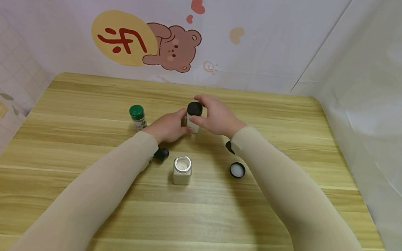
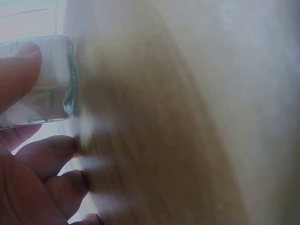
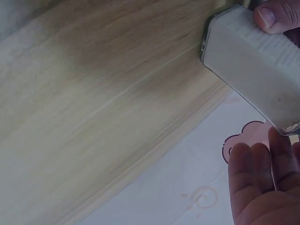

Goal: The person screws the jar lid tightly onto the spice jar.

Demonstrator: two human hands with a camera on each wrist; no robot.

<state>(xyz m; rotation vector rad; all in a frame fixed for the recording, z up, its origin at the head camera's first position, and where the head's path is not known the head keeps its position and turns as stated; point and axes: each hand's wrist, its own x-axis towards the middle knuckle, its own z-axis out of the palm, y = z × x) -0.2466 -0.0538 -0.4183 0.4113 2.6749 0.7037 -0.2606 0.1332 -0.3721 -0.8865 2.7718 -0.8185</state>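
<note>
Here, the black-capped jar (image 1: 194,112) stands between both hands (image 1: 168,127) (image 1: 220,118).

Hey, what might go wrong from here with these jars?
The uncapped square jar stands near the left sleeve; pulling back carelessly might tip it. The green-capped shaker sits close to the left hand and could get bumped. The black-capped jar's glass looks smooth, so it might slip.

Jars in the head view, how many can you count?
3: a green-capped jar left of the left hand, a black-capped jar held by that hand and the right hand, and an uncapped jar nearer the camera. The sleeves may hide more.
</note>
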